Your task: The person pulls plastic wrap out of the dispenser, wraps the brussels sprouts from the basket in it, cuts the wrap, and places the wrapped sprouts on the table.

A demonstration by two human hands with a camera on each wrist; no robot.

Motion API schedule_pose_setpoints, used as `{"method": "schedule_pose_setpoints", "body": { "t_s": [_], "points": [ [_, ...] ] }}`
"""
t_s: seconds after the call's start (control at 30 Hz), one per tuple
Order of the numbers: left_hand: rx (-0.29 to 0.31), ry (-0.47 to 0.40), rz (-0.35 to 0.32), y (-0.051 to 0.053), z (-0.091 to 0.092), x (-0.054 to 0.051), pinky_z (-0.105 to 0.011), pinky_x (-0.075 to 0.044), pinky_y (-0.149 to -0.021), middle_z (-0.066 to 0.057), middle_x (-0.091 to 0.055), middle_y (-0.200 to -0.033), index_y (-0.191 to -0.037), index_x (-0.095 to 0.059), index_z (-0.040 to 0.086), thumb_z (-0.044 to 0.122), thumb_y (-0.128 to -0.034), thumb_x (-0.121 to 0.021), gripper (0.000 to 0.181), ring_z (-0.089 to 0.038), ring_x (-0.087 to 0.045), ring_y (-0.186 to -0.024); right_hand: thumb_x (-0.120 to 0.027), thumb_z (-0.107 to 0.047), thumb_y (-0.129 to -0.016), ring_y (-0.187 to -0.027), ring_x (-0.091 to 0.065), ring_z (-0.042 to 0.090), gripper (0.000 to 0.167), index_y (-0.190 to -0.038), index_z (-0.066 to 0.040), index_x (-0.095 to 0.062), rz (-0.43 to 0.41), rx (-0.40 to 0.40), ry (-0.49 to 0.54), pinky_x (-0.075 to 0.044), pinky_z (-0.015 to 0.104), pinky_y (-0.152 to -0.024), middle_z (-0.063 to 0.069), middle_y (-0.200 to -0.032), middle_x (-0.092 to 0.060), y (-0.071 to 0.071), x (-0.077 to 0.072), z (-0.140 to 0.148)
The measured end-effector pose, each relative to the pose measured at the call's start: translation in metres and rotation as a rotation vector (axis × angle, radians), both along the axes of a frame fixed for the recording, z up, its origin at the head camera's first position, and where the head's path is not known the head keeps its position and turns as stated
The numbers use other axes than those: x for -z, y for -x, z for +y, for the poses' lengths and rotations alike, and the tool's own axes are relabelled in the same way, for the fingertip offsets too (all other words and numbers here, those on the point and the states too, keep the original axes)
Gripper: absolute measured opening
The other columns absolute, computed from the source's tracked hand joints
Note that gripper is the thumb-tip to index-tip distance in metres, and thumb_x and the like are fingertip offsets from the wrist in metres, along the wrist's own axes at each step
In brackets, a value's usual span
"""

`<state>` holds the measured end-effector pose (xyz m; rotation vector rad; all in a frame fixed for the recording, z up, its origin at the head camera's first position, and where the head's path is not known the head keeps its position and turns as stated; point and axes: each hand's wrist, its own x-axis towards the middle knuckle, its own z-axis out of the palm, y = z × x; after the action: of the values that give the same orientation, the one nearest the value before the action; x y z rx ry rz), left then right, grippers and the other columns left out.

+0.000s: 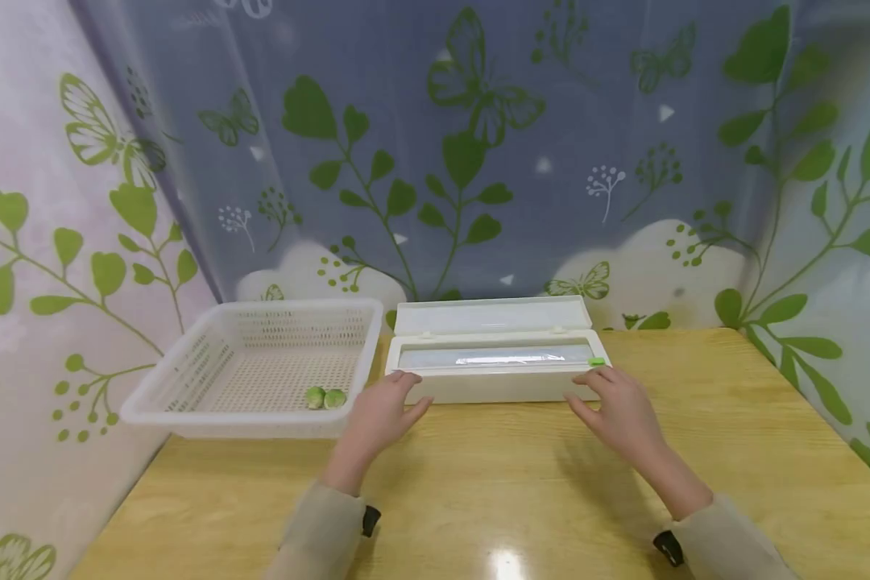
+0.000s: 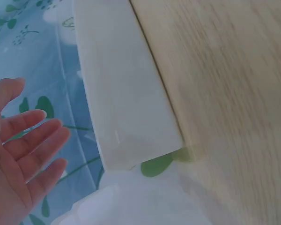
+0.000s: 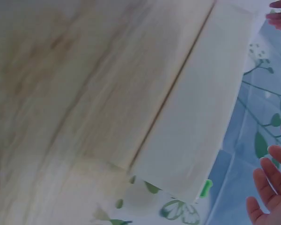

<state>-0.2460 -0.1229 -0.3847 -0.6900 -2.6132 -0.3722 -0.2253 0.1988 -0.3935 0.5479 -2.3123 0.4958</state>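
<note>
Note box [image 1: 503,388] just right of center in head view, lengthwise across table [image 1: 478,491]. Lid [image 1: 493,316] tilted back behind, probably to leave shiny film [image 1: 507,355] inside reachable. Green tab [image 1: 597,362] at right end of opening.

Find left hand [image 1: 386,409] at near left corner of box, right hand [image 1: 619,411] at near right corner; spaced, presumably, to suit both ends of a long body. Read both grips as slack, with parted fingers and nothing held; same in both wrist views. Cannot confirm contact with front wall.

Log basket [image 1: 232,419] at left of head view, just beside box, with two green sprouts [image 1: 315,397] in near right corner. Likely walled against rolling.

See no legible brand or label on box or basket. Make out faint pale script [image 1: 201,18] on curtain [image 1: 377,48], upper left of head view; cannot read.
</note>
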Motion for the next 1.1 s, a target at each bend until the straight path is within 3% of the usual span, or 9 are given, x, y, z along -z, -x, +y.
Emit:
{"method": "schedule_pose_setpoints", "body": {
  "t_s": [0.23,0.5,0.6,0.83,1.1],
  "points": [
    [-0.016,-0.038,0.012,0.023,0.008,0.006,-0.033,-0.049,-0.062,-0.010,-0.056,-0.108,-0.107,-0.058,0.004,0.034,-0.0811,-0.063,0.040,-0.024,-0.054,-0.094,-0.074,-0.012,-0.069,-0.076,-0.056,0.027,0.022,-0.085,0.000,-0.065,-0.029,-0.047,-0.035,-0.046,0.041,-0.064,0.010,-0.083,-0.060,0.027,0.006,0.002],
    [-0.014,0.001,-0.049,0.045,0.010,0.005,-0.035,-0.044,-0.082,-0.013,-0.051,-0.117,-0.115,-0.053,0.001,0.034,-0.0818,-0.062,0.047,-0.026,-0.048,-0.106,-0.071,-0.014,-0.073,-0.082,-0.054,0.031,0.026,-0.091,0.003,-0.063,-0.146,-0.028,-0.063,-0.044,0.044,-0.070,0.013,-0.088,-0.060,0.048,0.005,0.006],
    [-0.006,0.048,-0.068,0.050,0.012,0.005,-0.037,-0.040,-0.089,-0.013,-0.050,-0.119,-0.117,-0.052,0.001,0.035,-0.0826,-0.061,0.049,-0.026,-0.046,-0.110,-0.071,-0.016,-0.074,-0.083,-0.054,0.032,0.029,-0.094,0.003,-0.063,-0.177,-0.030,-0.086,-0.044,0.045,-0.071,0.014,-0.090,-0.060,0.052,0.005,0.008],
    [-0.022,0.159,-0.076,0.058,0.018,0.005,-0.053,-0.024,-0.097,-0.007,-0.052,-0.120,-0.118,-0.054,0.006,0.038,-0.0830,-0.059,0.048,-0.023,-0.043,-0.115,-0.066,-0.012,-0.079,-0.092,-0.052,0.036,0.033,-0.103,0.009,-0.059,-0.216,-0.096,-0.176,-0.042,0.049,-0.077,0.021,-0.101,-0.057,0.065,0.006,0.014],
    [-0.040,0.239,-0.093,0.060,0.020,0.007,-0.053,-0.027,-0.095,-0.006,-0.057,-0.114,-0.115,-0.057,0.009,0.038,-0.0845,-0.057,0.042,-0.022,-0.049,-0.109,-0.061,0.000,-0.080,-0.083,-0.055,0.032,0.023,-0.102,0.010,-0.060,-0.232,-0.177,-0.233,-0.047,0.041,-0.071,0.019,-0.091,-0.058,0.071,0.009,0.019]
  ]
}}
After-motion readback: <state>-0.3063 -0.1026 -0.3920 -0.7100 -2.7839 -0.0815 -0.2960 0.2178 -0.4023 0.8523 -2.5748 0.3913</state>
